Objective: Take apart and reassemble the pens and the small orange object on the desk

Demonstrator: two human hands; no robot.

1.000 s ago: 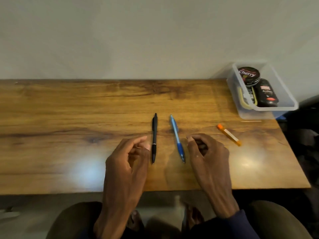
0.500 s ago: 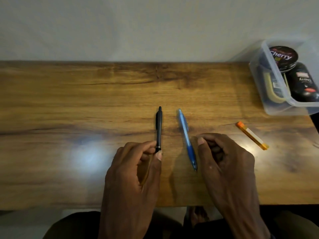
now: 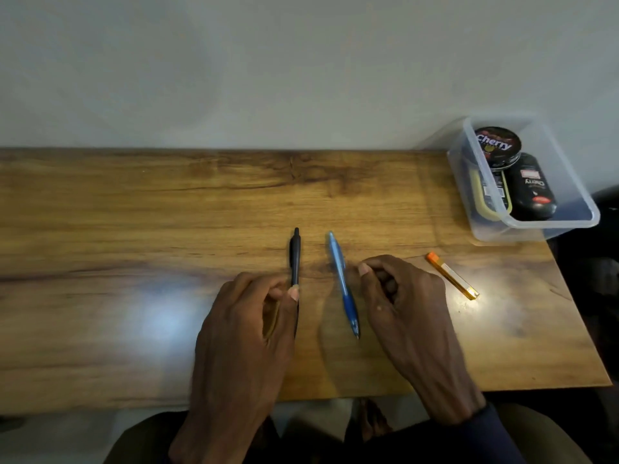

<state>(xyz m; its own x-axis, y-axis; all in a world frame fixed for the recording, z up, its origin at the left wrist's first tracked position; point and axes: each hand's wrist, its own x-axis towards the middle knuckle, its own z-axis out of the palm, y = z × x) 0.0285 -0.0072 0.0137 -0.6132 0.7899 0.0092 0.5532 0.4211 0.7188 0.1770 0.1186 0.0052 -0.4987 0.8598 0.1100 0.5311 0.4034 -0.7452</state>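
Dismantling not begun: fingers of left hand [image 3: 241, 329] pinch intact black pen [image 3: 294, 256], those of right hand [image 3: 408, 306] curl empty; blue pen [image 3: 341, 279], orange object [image 3: 452, 276] untouched.

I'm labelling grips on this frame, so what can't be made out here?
Head view only:
- Black pen: lower part hidden by the left hand; whether it pinches the pen or just touches it is unclear.
- Orange object: too small to show seams or parts.
- Plastic box: its cloudy wall blurs the items inside; small label text unreadable.
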